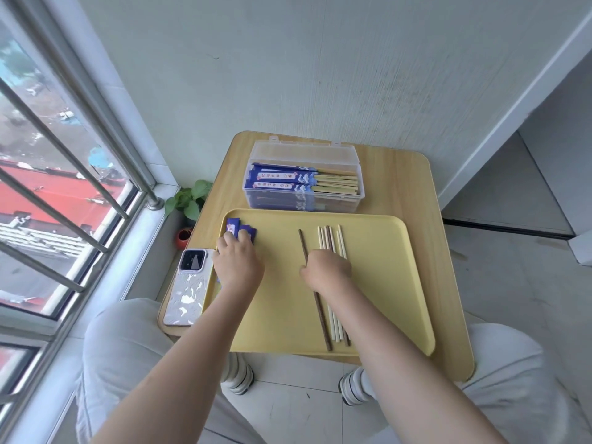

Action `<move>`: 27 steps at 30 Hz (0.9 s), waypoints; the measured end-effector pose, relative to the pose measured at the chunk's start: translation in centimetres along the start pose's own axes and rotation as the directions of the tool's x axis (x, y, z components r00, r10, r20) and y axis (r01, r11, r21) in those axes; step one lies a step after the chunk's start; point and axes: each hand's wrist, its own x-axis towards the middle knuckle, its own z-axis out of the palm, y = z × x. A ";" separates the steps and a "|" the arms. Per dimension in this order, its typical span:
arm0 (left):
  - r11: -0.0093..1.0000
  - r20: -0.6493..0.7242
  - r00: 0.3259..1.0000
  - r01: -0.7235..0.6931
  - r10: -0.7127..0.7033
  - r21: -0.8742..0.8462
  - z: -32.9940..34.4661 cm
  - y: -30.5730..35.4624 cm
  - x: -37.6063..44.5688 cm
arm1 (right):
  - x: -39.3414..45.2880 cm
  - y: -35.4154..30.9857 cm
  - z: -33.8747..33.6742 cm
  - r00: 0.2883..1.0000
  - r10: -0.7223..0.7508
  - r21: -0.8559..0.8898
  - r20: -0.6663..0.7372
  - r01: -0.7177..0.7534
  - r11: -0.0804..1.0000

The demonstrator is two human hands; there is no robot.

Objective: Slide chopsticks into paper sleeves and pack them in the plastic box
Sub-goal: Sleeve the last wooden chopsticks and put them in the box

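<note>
Head view. A matte yellow tray [384, 251] with rounded corners lies on the wood-grain tabletop [400, 181]. At its left edge, the left hand [238, 262] presses curled fingers on glossy blue paper sleeves [240, 230], mostly hidden beneath it. At tray centre, the right hand [326, 270] pinches a dark chopstick [302, 243] beside pale chopsticks [330, 237]. Beyond the tray, the clear plastic box [304, 174] holds sleeved pairs.

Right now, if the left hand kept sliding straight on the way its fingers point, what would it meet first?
The left hand already touches the blue paper sleeves; beyond them comes the yellow tray's far rim, then probably the plastic box.
</note>
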 end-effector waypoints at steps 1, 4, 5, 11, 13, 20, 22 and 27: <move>1.000 0.006 1.000 -0.018 0.018 -0.022 0.0 -0.1 0.0 | -0.1 0.0 0.3 1.000 0.006 0.023 0.000 -0.006 1.000; 0.987 0.044 0.997 -0.056 0.063 -0.153 -0.1 -0.3 -0.4 | -0.3 0.3 1.0 1.000 0.017 0.066 -0.014 -0.016 0.998; 0.978 0.051 0.996 -0.060 0.071 -0.198 -0.1 -0.3 -0.4 | -0.2 0.3 1.2 1.000 0.018 0.071 -0.015 -0.017 0.997; 0.924 -0.044 0.996 -0.084 0.073 -0.374 -1.3 -0.4 0.1 | -0.2 0.7 1.4 0.999 -0.014 0.088 -0.030 0.017 0.996; 0.863 -0.053 0.998 -0.044 0.020 -0.504 -2.2 -0.1 -0.1 | -0.4 0.8 1.2 0.999 -0.039 0.111 -0.036 0.043 0.993; -0.090 0.549 0.836 0.547 0.006 -0.832 -3.9 1.8 -1.4 | -1.5 2.5 -1.5 0.987 -0.060 0.502 -0.150 0.128 0.856; -0.161 0.597 0.800 0.598 0.060 -0.785 -3.7 2.5 -2.3 | -2.1 3.1 -2.2 0.983 -0.045 0.693 -0.178 0.157 0.704; -0.261 0.605 0.777 0.629 0.174 -0.732 -3.1 3.5 -3.1 | -3.9 3.6 -3.1 0.979 -0.080 0.882 -0.189 0.205 0.425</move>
